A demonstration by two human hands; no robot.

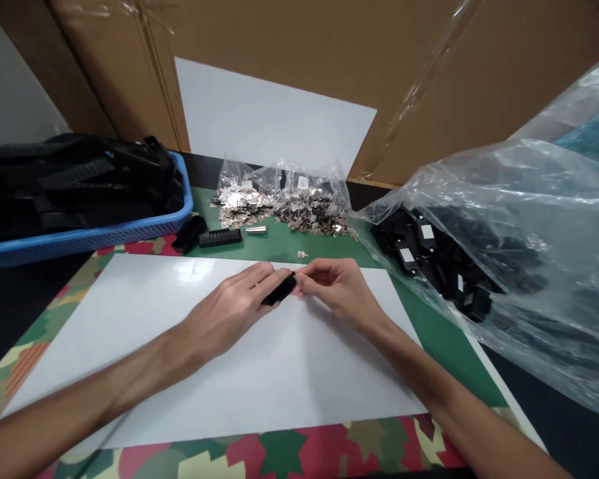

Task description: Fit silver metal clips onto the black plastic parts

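My left hand (237,299) is closed around a black plastic housing (280,291), held over the white board (204,392). At the housing's right end my right hand (332,286) pinches with thumb and forefinger. Whatever lies between those fingertips is too small to make out. Just beyond my hands, a small silvery metal piece (302,254) rests on the green mat. Farther back lie a slotted black plastic part (220,237), another black part (190,234) and a short shiny metal strip (256,229).
Clear bags (312,183) spill heaps of small metal pieces (244,203) at the back. A blue basket (187,189) piled with black parts stands at the left. On the right, a large clear plastic bag (544,219) holds black parts (419,246). Cardboard (289,53) walls the far side.
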